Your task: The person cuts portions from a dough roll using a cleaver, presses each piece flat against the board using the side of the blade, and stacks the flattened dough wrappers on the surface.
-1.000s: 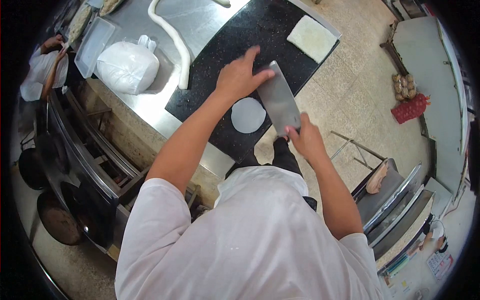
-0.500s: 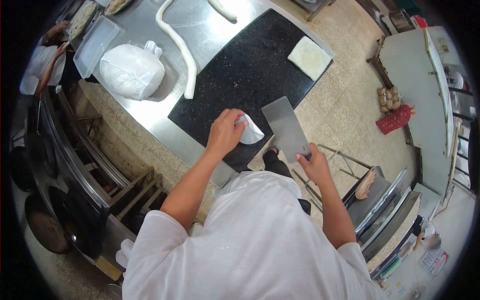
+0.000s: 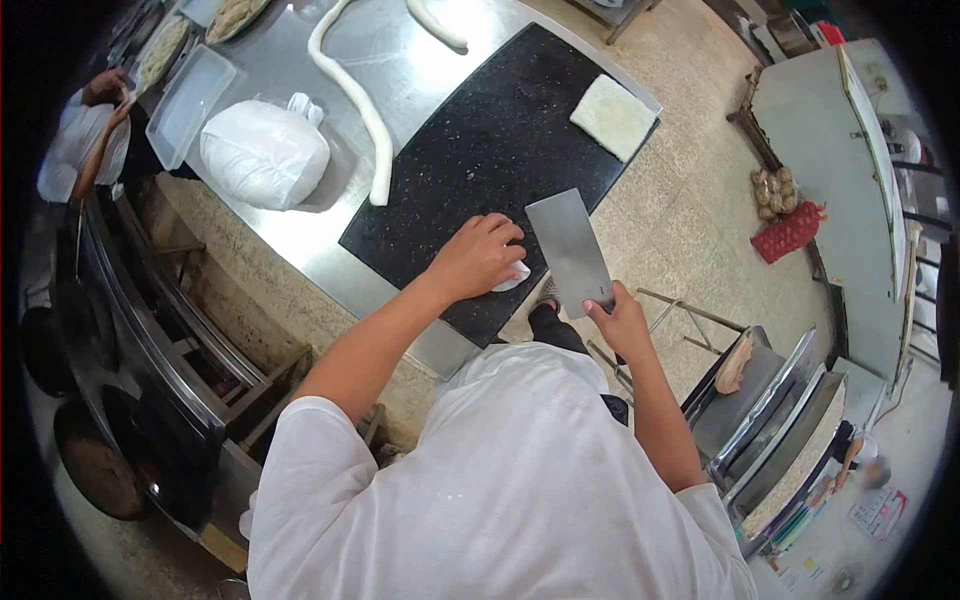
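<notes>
Leans over a broad steel desk (image 3: 270,75), with a black slab (image 3: 480,150) laid over the end nearest the hands. On the bare steel beyond, to see: a long white roll (image 3: 360,95), curving down to touch or nearly touch the slab's edge; a clear tray (image 3: 192,105); and, just beside it, a knotted white plastic bag (image 3: 265,153), full and rounded. Grips a cleaver (image 3: 568,245) in the right hand (image 3: 622,322), fingers closed on the handle end, thumb against the blade, holding it aslant partly over the slab's edge and partly over the floor. On the slab's far corner, a flat white square (image 3: 614,117). Bends the left hand (image 3: 478,258) low over the slab, fingers close together and curled upon a small white piece (image 3: 513,276), partly covered near the slab's edge; cannot tell whether pinching it.
</notes>
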`<act>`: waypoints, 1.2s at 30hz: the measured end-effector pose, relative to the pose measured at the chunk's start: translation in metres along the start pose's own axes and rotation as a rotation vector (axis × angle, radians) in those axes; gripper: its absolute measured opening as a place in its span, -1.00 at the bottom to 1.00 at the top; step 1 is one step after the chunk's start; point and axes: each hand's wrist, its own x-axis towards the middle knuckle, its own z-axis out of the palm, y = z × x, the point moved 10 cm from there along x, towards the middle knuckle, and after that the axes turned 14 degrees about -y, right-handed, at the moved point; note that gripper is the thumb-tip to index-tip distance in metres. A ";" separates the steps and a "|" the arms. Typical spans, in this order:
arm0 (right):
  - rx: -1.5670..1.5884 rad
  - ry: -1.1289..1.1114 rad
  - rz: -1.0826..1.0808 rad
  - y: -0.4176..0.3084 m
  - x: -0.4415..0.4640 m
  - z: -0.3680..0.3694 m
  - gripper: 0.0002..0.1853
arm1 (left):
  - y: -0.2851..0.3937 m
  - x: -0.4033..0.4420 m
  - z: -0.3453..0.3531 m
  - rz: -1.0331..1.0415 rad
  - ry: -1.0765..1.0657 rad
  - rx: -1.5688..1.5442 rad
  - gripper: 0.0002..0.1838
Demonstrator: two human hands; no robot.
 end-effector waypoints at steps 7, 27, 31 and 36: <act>0.070 -0.033 0.066 0.006 -0.001 0.007 -0.52 | 0.001 0.020 0.005 0.190 -0.188 0.136 -0.86; 0.173 -0.048 0.064 0.012 -0.002 0.018 -0.37 | 0.006 0.039 0.009 0.415 -0.420 0.277 -0.90; 0.168 -0.079 0.101 0.012 -0.003 0.019 -0.37 | 0.004 0.041 0.013 0.409 -0.437 0.356 -0.91; 0.157 -0.067 0.084 0.015 -0.001 0.022 -0.37 | 0.004 0.049 0.011 0.290 -0.602 0.273 -0.90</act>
